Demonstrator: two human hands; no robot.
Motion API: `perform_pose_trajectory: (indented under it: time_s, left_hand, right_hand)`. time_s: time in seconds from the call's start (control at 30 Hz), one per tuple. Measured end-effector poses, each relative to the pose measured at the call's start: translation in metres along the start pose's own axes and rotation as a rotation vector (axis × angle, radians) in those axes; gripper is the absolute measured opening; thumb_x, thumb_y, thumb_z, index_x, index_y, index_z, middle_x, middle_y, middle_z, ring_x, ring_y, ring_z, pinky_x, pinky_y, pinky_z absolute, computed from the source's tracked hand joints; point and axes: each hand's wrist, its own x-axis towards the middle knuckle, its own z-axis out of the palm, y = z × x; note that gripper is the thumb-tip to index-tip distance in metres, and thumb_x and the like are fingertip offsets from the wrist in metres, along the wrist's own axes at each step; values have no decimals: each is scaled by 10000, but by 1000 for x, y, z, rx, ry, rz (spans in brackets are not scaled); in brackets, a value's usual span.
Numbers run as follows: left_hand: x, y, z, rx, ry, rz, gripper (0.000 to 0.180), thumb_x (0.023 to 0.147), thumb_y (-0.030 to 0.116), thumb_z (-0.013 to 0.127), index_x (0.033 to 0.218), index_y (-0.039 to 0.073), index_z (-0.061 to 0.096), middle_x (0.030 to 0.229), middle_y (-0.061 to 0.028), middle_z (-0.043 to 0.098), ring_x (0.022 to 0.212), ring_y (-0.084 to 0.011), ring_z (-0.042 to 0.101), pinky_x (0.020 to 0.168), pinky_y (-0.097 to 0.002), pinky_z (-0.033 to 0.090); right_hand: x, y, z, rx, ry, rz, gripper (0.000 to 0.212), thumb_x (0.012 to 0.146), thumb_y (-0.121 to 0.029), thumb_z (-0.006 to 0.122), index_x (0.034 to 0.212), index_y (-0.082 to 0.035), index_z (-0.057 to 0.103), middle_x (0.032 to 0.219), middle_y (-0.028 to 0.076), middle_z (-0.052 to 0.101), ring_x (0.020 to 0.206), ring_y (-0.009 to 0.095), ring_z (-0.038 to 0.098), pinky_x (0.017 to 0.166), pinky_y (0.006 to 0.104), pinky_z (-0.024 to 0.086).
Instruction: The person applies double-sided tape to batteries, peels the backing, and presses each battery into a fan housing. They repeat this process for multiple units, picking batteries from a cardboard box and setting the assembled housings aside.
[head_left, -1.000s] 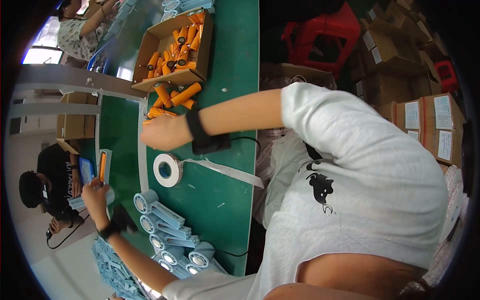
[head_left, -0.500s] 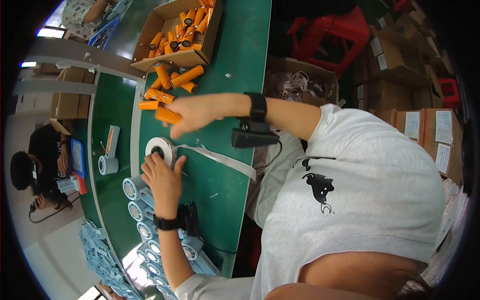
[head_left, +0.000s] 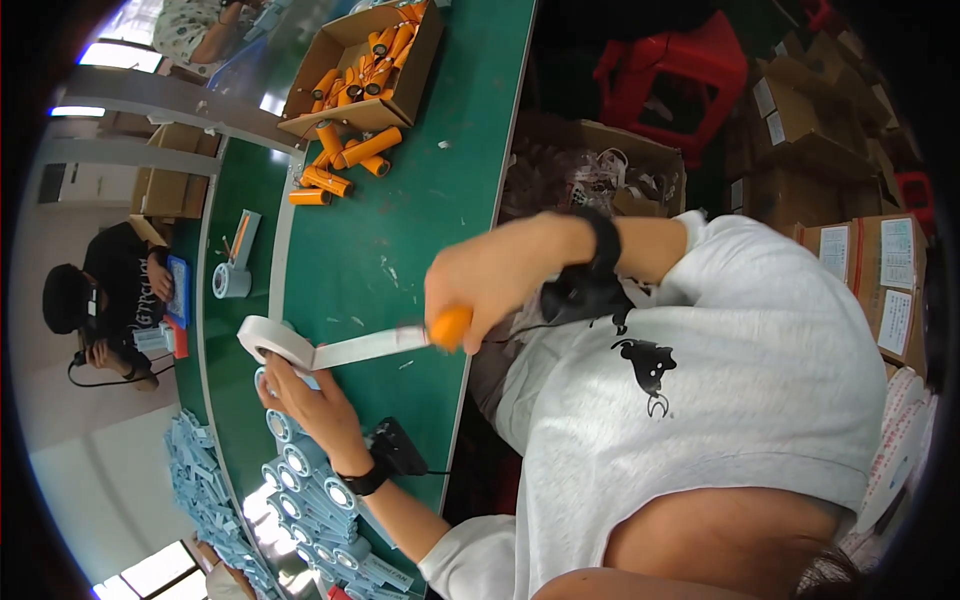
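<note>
Two bare hands: the left hand [head_left: 315, 408] and the right hand [head_left: 492, 275] are both over the green tabletop [head_left: 400, 225], the right one nearer the grey-white shirt [head_left: 760, 370].
Left grip: fingers curl into the core of a white ring-shaped roll of tape [head_left: 285, 337], holding it tilted near the light-blue fans.
Right grip: fingers close around an orange cylinder [head_left: 451, 327], one round end turned toward the camera; the hand is slightly blurred.
Tape strip: a pale flat strip [head_left: 370, 346] runs straight from the roll to the orange cylinder; exactly how it meets the cylinder is hidden.
Loose cylinders: a small heap of orange cylinders [head_left: 368, 147] lies on the tabletop, just beside the box.
Box: an open-topped brown cardboard box [head_left: 420, 85] holds many more of them.
Fans: light-blue round-headed handheld fans [head_left: 300, 462] lie crowded together beside the left wrist.
Separate fan: one light-blue fan [head_left: 232, 282] lies well apart from the group, something orange along its handle.
Wrists: a black band [head_left: 368, 480] circles the left wrist, with a black box-shaped device [head_left: 400, 447] beside it; another black band [head_left: 604, 240] circles the right.
Surroundings: a co-worker in black [head_left: 108, 262] is across the table; a red plastic stool [head_left: 660, 85] stands behind the workplace.
</note>
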Motion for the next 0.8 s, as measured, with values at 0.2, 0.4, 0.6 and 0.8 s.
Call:
perform_pose_trajectory:
  time_s: [0.2,0.4,0.6,0.8]
  left_hand:
    - [-14,31,23,-114,195,-72,391,773,127,630,1080,-61,477,1087,-193,531,1066,-325,447,899,-415,243]
    - [-19,24,10,-30,287,-96,344,758,101,649,1038,-54,525,1108,-181,536,1058,-303,445,875,-407,258]
    - [-17,1,4,151,469,-137,381,738,102,675,1058,-42,527,1093,-163,552,1046,-278,457,829,-412,344]
    - [17,3,-14,-273,538,-336,319,734,4,645,1028,-51,535,1015,-145,592,972,-250,508,797,-382,421]
  right_hand:
    - [11,-15,-36,406,480,206,232,788,-221,617,819,4,571,694,63,566,627,131,540,575,276,416]
    - [27,-21,-75,-348,987,-17,258,805,-243,602,881,1,574,739,57,599,635,132,569,569,255,447]
    - [55,-35,-61,145,603,227,313,702,-288,706,830,-16,617,702,37,590,592,111,540,507,256,415]
    - [81,-9,11,573,418,114,308,670,-283,726,750,-11,608,631,33,566,594,96,524,499,249,392]
